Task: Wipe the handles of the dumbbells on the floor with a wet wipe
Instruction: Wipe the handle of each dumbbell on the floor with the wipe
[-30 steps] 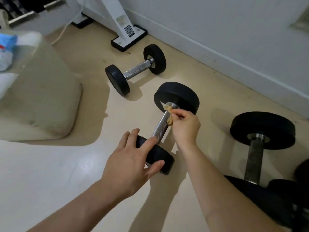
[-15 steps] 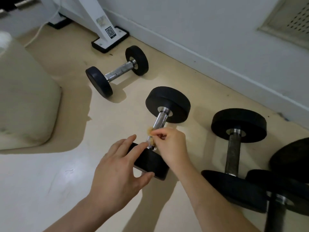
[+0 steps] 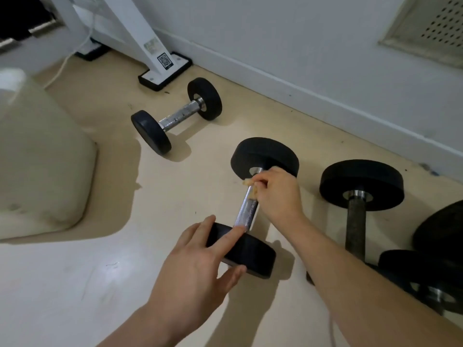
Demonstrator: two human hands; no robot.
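A dumbbell with black round ends and a knurled chrome handle (image 3: 246,212) lies on the floor in the middle. My right hand (image 3: 278,194) pinches a small, soiled yellowish wet wipe (image 3: 251,187) against the far end of that handle, close to the far weight (image 3: 264,156). My left hand (image 3: 200,261) rests on the near weight (image 3: 250,254), fingers spread over its top and thumb on its front face. A smaller dumbbell (image 3: 176,116) lies further back. A larger dumbbell with a dull, dark handle (image 3: 355,224) lies to the right.
More black weights (image 3: 436,266) crowd the right edge. A beige cushion (image 3: 42,156) fills the left side. A white machine foot on a black pad (image 3: 165,71) and a white cable (image 3: 64,65) stand at the back. The wall's baseboard (image 3: 325,98) runs diagonally behind the dumbbells.
My right hand slid the wipe down to the near end of the handle and is now back at the far end. My left hand stayed on the near weight.
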